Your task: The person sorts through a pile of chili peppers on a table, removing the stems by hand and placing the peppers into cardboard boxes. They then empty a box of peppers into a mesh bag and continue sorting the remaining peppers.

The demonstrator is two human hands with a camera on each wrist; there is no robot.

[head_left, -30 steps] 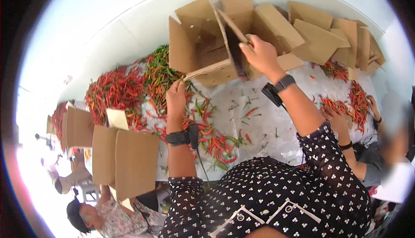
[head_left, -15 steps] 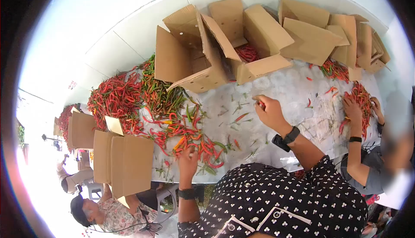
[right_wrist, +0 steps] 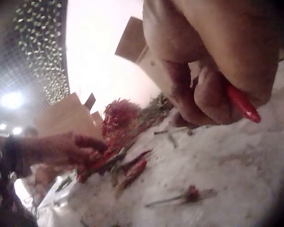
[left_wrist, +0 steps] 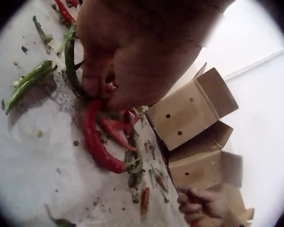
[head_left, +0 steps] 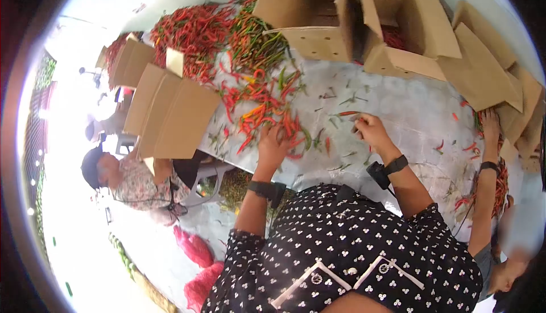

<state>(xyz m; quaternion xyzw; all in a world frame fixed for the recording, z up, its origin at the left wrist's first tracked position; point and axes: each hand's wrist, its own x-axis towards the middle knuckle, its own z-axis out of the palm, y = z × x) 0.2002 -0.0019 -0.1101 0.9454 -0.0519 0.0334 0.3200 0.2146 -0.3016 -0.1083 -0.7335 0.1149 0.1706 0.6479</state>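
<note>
In the head view my left hand (head_left: pixel 273 145) reaches into the near edge of a spread of loose chili peppers (head_left: pixel 259 105). Seen from the left wrist, its thumb and fingers are bent together at the upper end of a curved red chili pepper (left_wrist: pixel 97 146) lying on the white sheet. My right hand (head_left: pixel 372 131) is over the sheet to the right, fingers curled. A red chili pepper (right_wrist: pixel 244 104) pokes out of its grip in the right wrist view; the rest is hidden by the fingers. Beside the left hand lies a green chili pepper (left_wrist: pixel 31 82).
Open cardboard boxes (head_left: pixel 318 42) line the far side, one with red chilies (head_left: pixel 393 38) inside. Big chili heaps (head_left: pixel 190 37) stand at the back left, near another box (head_left: pixel 185 116). Stems litter the sheet (head_left: pixel 392 105). Another person's arm (head_left: pixel 486 188) works at the right.
Both hands have left the cardboard box they gripped a second ago and come back toward the body. The left is now among the loose chilies. The head view has shifted.
</note>
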